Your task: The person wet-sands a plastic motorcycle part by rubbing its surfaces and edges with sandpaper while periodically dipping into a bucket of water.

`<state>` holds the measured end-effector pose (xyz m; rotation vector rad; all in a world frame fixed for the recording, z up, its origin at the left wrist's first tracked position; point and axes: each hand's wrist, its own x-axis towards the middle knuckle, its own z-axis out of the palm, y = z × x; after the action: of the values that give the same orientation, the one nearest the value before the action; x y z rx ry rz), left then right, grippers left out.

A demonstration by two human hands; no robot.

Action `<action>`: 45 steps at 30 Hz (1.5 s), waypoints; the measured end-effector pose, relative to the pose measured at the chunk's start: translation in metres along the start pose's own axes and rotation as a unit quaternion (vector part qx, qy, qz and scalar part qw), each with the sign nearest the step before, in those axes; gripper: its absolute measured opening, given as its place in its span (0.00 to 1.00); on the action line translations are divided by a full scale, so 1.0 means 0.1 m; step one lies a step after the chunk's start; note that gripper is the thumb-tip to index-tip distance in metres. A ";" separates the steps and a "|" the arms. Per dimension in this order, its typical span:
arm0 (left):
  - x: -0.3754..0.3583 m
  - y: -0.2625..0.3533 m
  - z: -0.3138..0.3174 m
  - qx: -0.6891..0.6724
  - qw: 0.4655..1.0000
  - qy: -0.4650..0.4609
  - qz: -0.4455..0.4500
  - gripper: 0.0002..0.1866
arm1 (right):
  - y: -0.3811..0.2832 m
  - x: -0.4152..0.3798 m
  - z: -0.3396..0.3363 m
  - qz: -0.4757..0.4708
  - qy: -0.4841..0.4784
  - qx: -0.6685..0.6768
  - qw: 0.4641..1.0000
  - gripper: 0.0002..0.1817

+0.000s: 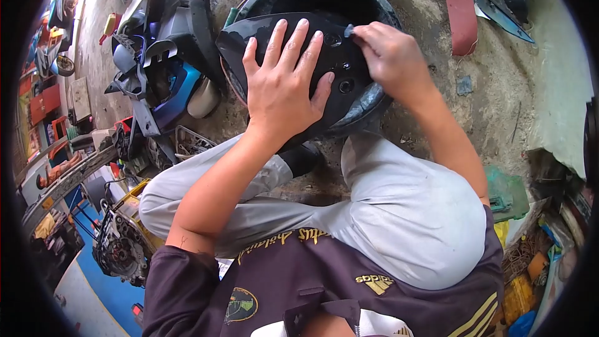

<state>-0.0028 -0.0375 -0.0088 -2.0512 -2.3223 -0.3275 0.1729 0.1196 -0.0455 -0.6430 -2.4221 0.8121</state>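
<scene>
A wet black plastic panel [340, 68] with several round holes lies across a round black basin [380, 9] in front of my crossed legs. My left hand [284, 81] presses flat on the panel, its fingers spread. At the panel's upper right edge, my right hand [396, 62] is closed in a pinch, slightly smeared by motion. A small grey-blue scrap [349, 30] pokes out from its fingertips; it looks like folded sandpaper, though most of it is hidden.
Motorcycle fairings [181, 37] are piled on the concrete floor to the left. A reddish strip [458, 9] and a small grey square [464, 85] lie to the right. An engine part [121, 246] sits at lower left, and a green translucent container [504, 193] at right.
</scene>
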 end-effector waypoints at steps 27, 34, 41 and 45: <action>0.09 0.00 -0.02 0.008 1.000 0.008 0.005 0.33 | 0.32 -0.33 -0.18 0.141 0.108 -0.022 0.984 0.08; 0.07 -0.03 0.00 0.022 0.999 0.007 0.030 0.32 | 0.33 -0.51 -0.19 0.125 0.101 -0.031 0.986 0.09; 0.17 -0.04 -0.06 0.004 0.999 -0.024 0.043 0.28 | 0.32 -0.60 -0.14 0.053 0.106 -0.032 0.992 0.12; 0.30 -0.05 -0.10 -0.010 0.995 -0.082 0.048 0.26 | 0.08 -0.72 -0.09 0.052 0.083 -0.022 0.995 0.10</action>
<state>-0.0133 -0.0101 0.0052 -2.2721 -2.3049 -0.1864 0.2354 0.0883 -0.0665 -0.8273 -2.2759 0.7182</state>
